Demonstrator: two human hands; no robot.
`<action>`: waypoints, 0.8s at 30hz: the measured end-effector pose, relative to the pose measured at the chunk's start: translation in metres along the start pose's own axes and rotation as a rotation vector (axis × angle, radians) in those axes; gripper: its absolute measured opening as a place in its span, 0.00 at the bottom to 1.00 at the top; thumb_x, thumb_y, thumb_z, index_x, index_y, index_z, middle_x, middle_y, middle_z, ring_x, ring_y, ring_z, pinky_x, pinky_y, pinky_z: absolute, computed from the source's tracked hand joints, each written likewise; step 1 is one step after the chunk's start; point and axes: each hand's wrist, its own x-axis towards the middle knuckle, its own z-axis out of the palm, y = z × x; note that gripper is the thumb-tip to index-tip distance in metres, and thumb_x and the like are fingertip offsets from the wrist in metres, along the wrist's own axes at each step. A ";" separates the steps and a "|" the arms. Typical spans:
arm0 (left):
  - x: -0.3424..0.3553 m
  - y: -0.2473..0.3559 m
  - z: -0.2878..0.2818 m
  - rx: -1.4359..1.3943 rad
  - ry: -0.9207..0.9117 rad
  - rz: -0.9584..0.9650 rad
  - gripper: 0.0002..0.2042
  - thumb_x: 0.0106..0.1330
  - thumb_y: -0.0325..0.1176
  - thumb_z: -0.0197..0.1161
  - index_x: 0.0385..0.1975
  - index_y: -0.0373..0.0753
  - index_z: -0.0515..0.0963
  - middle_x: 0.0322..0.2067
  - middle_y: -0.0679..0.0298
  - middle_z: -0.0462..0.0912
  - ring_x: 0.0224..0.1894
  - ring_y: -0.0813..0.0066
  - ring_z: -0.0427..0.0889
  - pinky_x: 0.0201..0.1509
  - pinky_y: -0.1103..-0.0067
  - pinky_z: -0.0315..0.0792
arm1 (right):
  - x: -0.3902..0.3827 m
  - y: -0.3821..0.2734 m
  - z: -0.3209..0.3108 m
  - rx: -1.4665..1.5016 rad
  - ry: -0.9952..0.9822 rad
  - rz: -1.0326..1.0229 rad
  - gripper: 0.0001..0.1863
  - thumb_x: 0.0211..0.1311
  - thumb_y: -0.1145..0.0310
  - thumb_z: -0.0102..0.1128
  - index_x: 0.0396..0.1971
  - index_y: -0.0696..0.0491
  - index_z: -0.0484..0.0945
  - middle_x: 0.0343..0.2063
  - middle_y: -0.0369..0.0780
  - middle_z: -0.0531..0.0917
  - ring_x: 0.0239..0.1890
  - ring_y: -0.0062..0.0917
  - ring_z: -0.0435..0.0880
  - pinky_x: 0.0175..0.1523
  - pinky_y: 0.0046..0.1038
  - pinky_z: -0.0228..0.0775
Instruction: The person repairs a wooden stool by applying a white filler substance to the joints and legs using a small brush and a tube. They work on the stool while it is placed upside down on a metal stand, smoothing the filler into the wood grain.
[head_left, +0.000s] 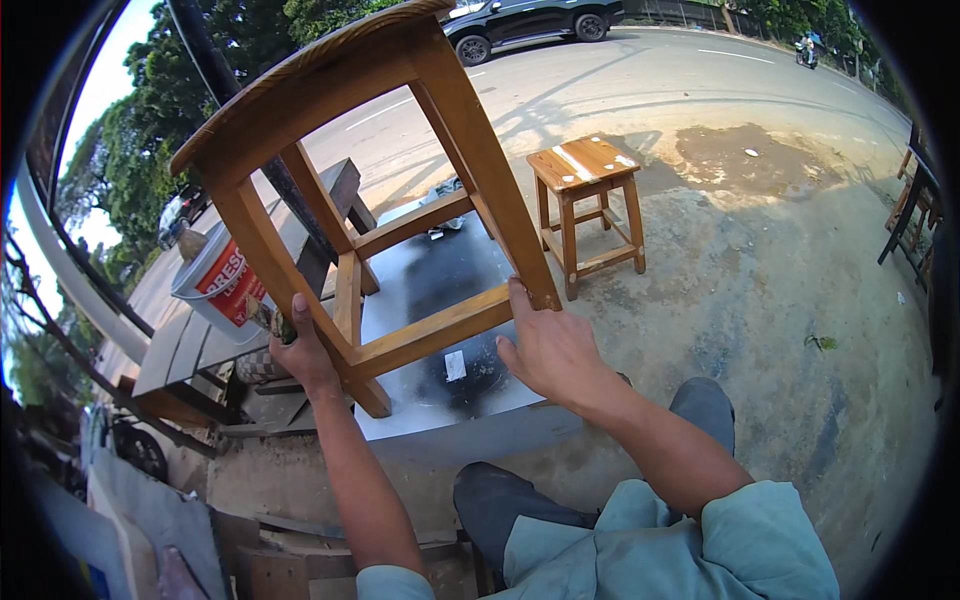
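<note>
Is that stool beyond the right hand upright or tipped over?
Upright: the stool stands with its legs on the ground, seat facing up.

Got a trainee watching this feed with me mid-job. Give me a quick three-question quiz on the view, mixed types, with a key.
1. Which hand is at the right-hand near leg of the held stool?
2. True or false: the small stool stands upright.
3. What are the main colours of the bucket? a) green and yellow, b) black and blue, c) white and red.

Key: 1. the right hand; 2. true; 3. c.
</note>
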 end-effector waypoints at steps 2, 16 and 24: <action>0.002 -0.003 -0.002 -0.012 -0.006 0.003 0.29 0.59 0.55 0.73 0.42 0.29 0.80 0.37 0.63 0.82 0.38 0.76 0.79 0.45 0.80 0.74 | 0.002 -0.002 -0.001 -0.007 -0.012 0.005 0.39 0.61 0.60 0.58 0.65 0.70 0.60 0.19 0.49 0.83 0.25 0.45 0.85 0.35 0.44 0.77; -0.007 0.006 -0.002 0.071 0.061 0.071 0.24 0.71 0.54 0.62 0.39 0.32 0.80 0.33 0.68 0.80 0.38 0.79 0.76 0.46 0.78 0.71 | 0.007 -0.008 0.000 0.030 -0.114 0.044 0.43 0.61 0.56 0.60 0.67 0.69 0.57 0.21 0.51 0.83 0.26 0.46 0.85 0.35 0.45 0.76; -0.100 0.089 0.020 -0.009 -0.098 -0.034 0.21 0.78 0.45 0.49 0.40 0.30 0.80 0.40 0.61 0.79 0.44 0.73 0.76 0.52 0.76 0.69 | -0.031 0.014 0.019 0.402 0.046 -0.230 0.29 0.60 0.67 0.65 0.62 0.53 0.70 0.27 0.42 0.84 0.31 0.39 0.84 0.39 0.35 0.76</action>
